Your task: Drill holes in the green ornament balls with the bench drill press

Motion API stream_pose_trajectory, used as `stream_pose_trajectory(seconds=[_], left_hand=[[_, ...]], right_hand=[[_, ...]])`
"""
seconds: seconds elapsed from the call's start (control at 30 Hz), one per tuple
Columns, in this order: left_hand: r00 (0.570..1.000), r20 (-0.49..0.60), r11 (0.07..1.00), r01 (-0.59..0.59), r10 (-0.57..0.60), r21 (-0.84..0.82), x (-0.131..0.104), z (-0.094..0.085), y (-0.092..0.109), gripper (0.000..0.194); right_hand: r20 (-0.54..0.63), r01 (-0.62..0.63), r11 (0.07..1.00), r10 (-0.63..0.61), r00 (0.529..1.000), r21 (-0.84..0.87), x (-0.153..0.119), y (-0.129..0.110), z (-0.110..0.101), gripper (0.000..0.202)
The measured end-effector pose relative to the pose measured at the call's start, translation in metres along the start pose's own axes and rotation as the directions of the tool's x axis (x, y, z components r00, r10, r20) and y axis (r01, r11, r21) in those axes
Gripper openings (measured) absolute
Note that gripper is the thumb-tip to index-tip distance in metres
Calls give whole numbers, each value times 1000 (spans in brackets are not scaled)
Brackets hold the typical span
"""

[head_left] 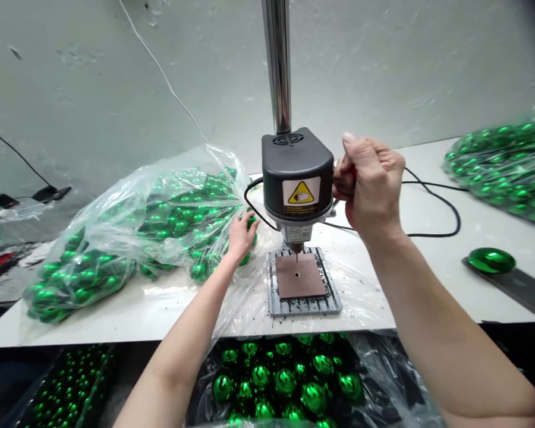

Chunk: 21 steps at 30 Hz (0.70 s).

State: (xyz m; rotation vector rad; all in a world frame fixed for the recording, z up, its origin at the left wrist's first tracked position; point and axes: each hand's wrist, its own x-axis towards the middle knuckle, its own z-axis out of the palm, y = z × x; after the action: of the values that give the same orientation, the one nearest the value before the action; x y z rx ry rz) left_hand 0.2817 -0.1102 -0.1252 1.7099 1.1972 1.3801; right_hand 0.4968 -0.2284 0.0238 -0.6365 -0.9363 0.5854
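My right hand (374, 178) is closed around the feed handle at the side of a small black drill press (296, 169). Its thin drill bit (296, 258) points down above a square brown board (301, 285) with a dark hole. The board lies on a grooved grey base plate (279, 307) strewn with dark shavings. At the mouth of a clear plastic bag (129, 178), my left hand (242, 236) has its fingers curled on a shiny green ball (251, 221), partly hidden by them. Many more green balls (173, 217) fill the bag.
A second bag of green balls (512, 166) lies at the right, near a flattish green piece (491, 260) on a dark strip (512, 288). Below the white table's front edge sit more green balls (285, 381) in plastic. A black cable (432, 235) loops behind my right arm.
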Motion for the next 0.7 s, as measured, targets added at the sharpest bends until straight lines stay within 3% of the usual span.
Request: stream_pose_trajectory(seconds=[0.07, 0.13, 0.2, 0.27, 0.4, 0.57, 0.7], left_hand=[[979, 26, 964, 203, -202, -173, -20, -17, 2, 35], [895, 164, 803, 445, -415, -395, -44, -32, 8, 39], [811, 321, 622, 583, -490, -523, -70, -41, 16, 41], [784, 389, 522, 615, -483, -591, -93, -43, 24, 37], [781, 383, 429, 601, -493, -675, -125, -36, 35, 19], [683, 463, 273, 685, -565, -676, -147, -25, 44, 21], [684, 476, 152, 645, -553, -749, -157, -16, 54, 24]], right_hand=[[1, 11, 1000, -11, 1000, -3, 0, 1, 0, 39], [-4, 27, 999, -27, 1000, -23, 1, 3, 0, 41], [-6, 44, 998, -44, 999, -50, 3, 5, 0, 44], [7, 58, 995, -58, 998, -79, 5, 7, -1, 47], [30, 42, 991, -38, 999, -129, 7, 8, -4, 52], [37, 23, 989, -18, 999, -144, 9, 8, -6, 56], [20, 30, 993, -28, 999, -111, 16, 14, -7, 62]])
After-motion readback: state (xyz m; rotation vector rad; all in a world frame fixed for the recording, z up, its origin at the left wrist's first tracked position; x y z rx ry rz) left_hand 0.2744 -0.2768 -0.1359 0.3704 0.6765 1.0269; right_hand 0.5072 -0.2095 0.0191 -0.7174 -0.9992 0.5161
